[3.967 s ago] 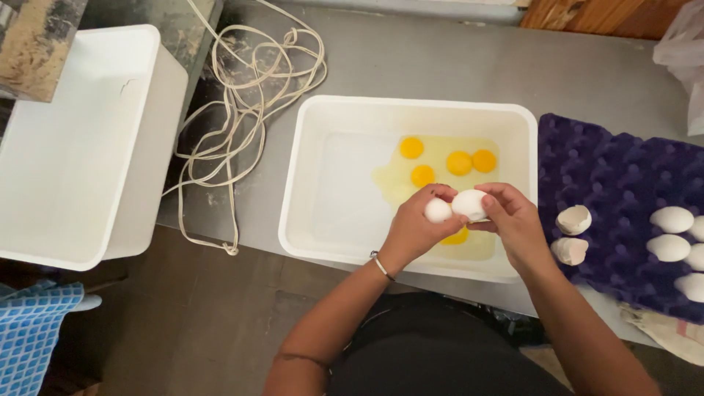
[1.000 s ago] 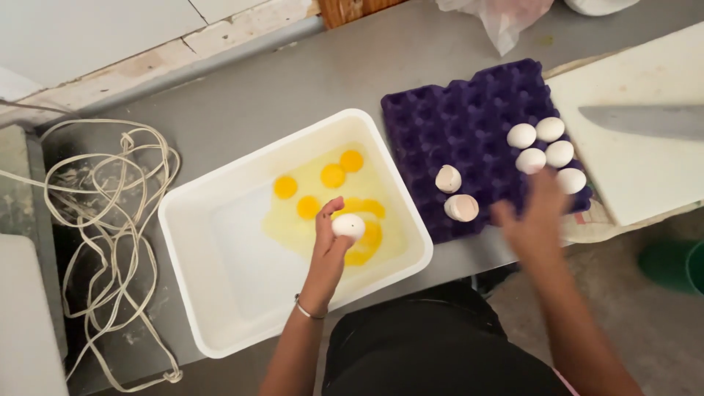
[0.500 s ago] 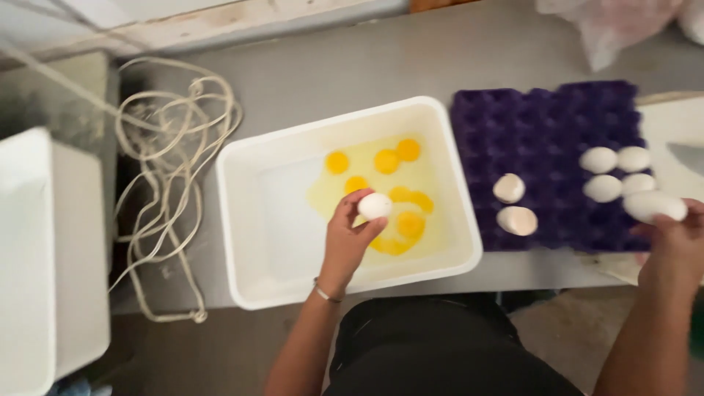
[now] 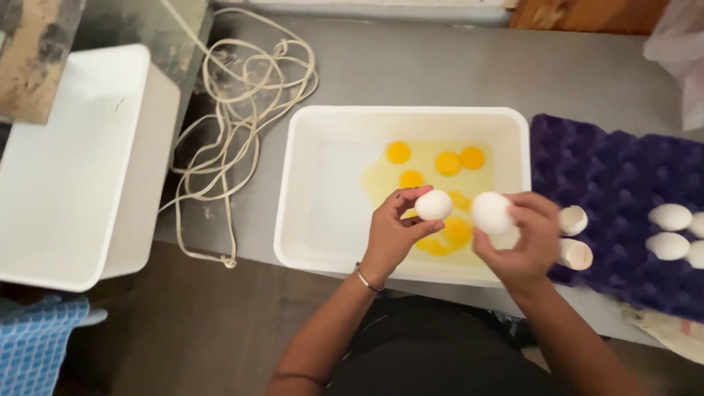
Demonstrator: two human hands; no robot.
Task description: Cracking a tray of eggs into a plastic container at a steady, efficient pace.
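Note:
My left hand [image 4: 392,235] holds a white egg [image 4: 433,205] over the near side of a white rectangular tub [image 4: 323,147]. My right hand [image 4: 524,238] holds a second white egg [image 4: 491,212] right beside it; the two eggs are close but a small gap shows between them. Several yolks [image 4: 447,163] float in clear egg white in the tub. To the right lies a purple egg tray [image 4: 616,176] with two empty shell halves [image 4: 572,220] at its left side and whole white eggs [image 4: 669,217] further right.
A coil of pale rope [image 4: 242,95] lies on the grey table [image 4: 411,66] left of the tub. A larger white bin [image 4: 66,169] stands at the far left, with blue cloth [image 4: 29,337] below it. A plastic bag [image 4: 678,51] sits at the top right.
My right hand took an egg from the purple tray and brought it left, next to the egg in my left hand. The view swung back over the tub.

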